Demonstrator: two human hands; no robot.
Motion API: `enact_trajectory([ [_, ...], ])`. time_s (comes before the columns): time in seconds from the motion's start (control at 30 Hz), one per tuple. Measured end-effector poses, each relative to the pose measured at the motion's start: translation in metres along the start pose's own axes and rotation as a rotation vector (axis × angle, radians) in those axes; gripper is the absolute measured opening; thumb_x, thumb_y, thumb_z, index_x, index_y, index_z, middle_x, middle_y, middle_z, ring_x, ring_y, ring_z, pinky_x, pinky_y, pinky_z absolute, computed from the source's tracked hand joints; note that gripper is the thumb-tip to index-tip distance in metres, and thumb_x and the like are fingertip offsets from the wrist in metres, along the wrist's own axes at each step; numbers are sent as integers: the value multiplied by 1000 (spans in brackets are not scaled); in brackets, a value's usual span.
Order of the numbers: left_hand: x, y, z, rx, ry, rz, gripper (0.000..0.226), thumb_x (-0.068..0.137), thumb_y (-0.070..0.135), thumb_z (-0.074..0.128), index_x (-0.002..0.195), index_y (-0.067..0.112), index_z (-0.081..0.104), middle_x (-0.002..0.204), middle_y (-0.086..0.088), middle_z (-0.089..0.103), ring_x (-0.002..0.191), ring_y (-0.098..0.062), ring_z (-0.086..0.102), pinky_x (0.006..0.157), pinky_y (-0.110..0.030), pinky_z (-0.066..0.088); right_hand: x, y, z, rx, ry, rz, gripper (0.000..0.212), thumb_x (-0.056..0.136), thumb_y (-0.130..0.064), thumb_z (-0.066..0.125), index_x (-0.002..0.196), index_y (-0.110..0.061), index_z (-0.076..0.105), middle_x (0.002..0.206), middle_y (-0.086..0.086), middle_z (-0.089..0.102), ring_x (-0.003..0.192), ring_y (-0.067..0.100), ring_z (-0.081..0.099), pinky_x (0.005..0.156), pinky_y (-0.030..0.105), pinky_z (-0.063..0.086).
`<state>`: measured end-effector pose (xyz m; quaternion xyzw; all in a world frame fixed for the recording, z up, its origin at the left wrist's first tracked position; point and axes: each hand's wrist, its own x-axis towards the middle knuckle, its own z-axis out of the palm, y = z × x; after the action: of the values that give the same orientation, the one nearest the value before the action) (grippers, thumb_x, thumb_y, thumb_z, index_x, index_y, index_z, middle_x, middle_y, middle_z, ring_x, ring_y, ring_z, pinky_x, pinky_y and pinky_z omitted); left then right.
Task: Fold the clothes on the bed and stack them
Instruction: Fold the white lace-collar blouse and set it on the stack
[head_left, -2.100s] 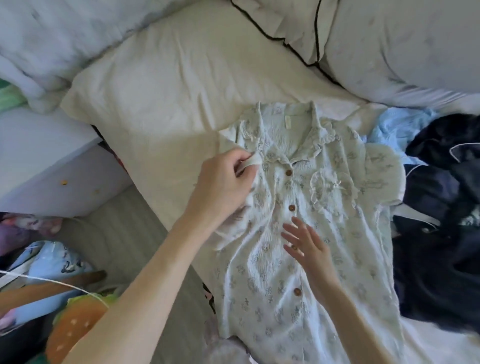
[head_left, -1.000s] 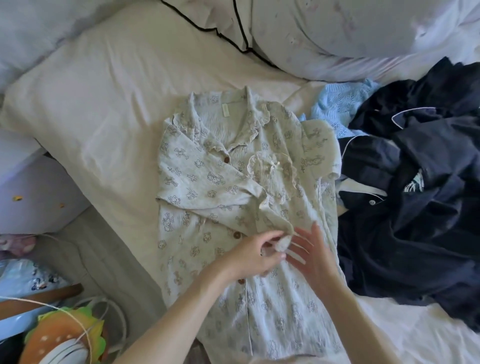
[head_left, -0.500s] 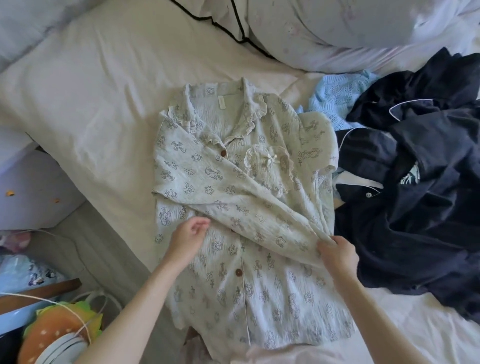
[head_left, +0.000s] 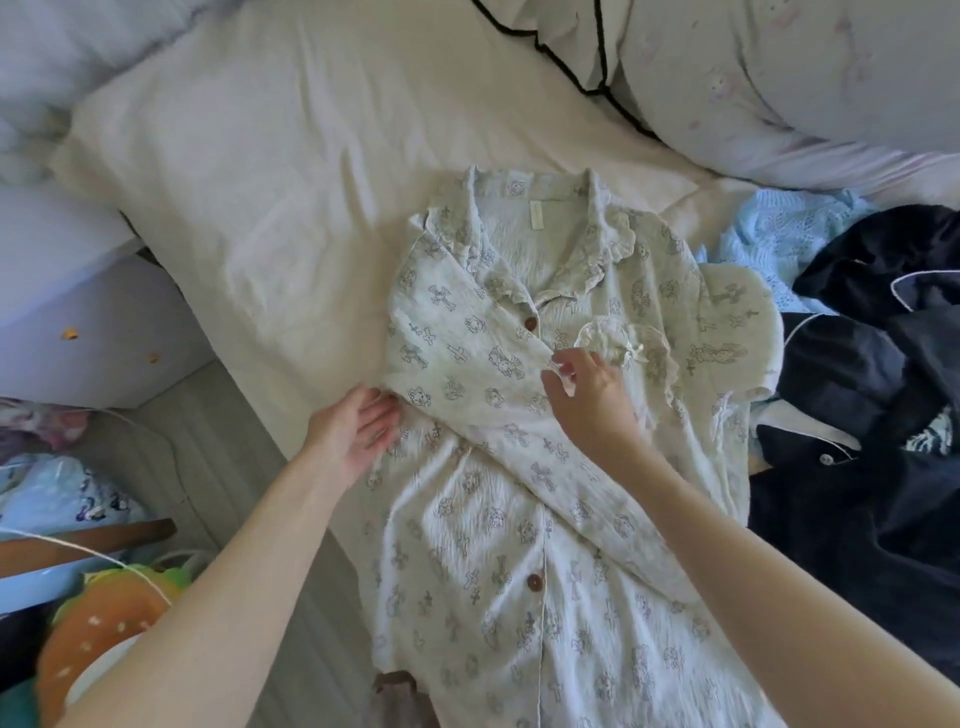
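A pale printed pyjama shirt (head_left: 509, 561) with brown buttons lies face up on the cream bed sheet (head_left: 291, 171), collar away from me. Its left sleeve is folded diagonally across the front. My left hand (head_left: 358, 431) rests with fingers apart at the shirt's left edge, by the fold, holding nothing. My right hand (head_left: 587, 395) sits on the chest near the frilled pocket, fingertips pinching the folded sleeve's edge.
A heap of dark navy clothes (head_left: 872, 415) lies right of the shirt, with a light blue garment (head_left: 784, 234) behind it. Pillows (head_left: 779, 78) line the far side. The bed's left edge drops to a floor with bags and a burger-shaped cushion (head_left: 98, 634).
The left sleeve went from held at the side to folded across the shirt front. Both hands moved up from the lower front: left to the left fold edge, right to the chest.
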<state>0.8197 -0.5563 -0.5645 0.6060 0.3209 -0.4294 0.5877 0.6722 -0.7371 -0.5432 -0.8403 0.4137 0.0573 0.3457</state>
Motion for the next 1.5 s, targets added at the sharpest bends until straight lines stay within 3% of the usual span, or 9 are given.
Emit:
enact_trajectory([
  [0.23,15,12,2,-81,-69,-363,38,84,39,65,96,3,61,90,-8,67,83,-21,63,70,-32,48,109,-92,29,-96,-96,-191,48,97,-42,41,133,-9,47,129,12,53,118,28,50,99,46,43],
  [0.33,21,14,3,-51,-90,-448,44,80,45,67,95,4,65,85,-8,72,85,-21,65,68,-32,47,143,-116,42,-119,-160,-104,40,93,-52,39,97,-16,55,98,6,58,97,26,55,87,41,47],
  [0.47,24,18,5,-122,-83,-519,22,79,31,72,87,11,66,80,-1,73,83,-15,62,70,-30,41,171,-135,55,-56,-139,48,41,90,-44,48,61,-18,36,59,-4,40,51,11,40,48,20,34],
  [0.57,24,22,-2,-232,-80,-465,16,81,22,70,87,9,63,86,-3,70,91,-17,61,75,-34,43,180,-144,52,67,-150,141,31,89,-35,54,66,-15,49,66,2,53,56,14,50,48,22,39],
  [0.67,21,29,-14,-388,-64,-319,13,87,19,64,89,8,60,85,-8,71,90,-22,64,85,-38,47,183,-153,44,339,-160,193,21,88,-30,64,83,-10,63,97,16,69,74,20,64,71,30,54],
  [0.8,25,44,-30,-421,-18,-32,13,91,15,59,95,4,59,79,-8,74,78,-20,71,69,-33,57,190,-165,43,490,-144,176,15,86,-24,68,77,-14,64,71,1,64,50,5,59,49,16,49],
  [1.0,36,40,-31,-288,-48,25,10,94,12,54,99,4,55,92,-11,66,84,-23,65,81,-34,53,179,-158,61,257,-234,49,39,94,-31,55,126,-9,56,107,-1,61,96,18,59,87,31,49],
  [1.27,31,2,-24,-13,-125,40,27,81,21,69,97,2,61,83,-12,62,80,-29,58,72,-34,49,107,-59,55,-16,-100,-51,24,96,-33,50,105,-13,59,82,-10,55,65,-3,48,59,12,38],
  [1.5,29,-6,-16,-42,-82,102,29,82,29,66,96,6,55,90,-9,70,80,-22,68,77,-34,54,54,20,32,-43,-180,72,27,93,-21,55,69,-10,54,53,-4,45,43,8,36,35,9,29],
])
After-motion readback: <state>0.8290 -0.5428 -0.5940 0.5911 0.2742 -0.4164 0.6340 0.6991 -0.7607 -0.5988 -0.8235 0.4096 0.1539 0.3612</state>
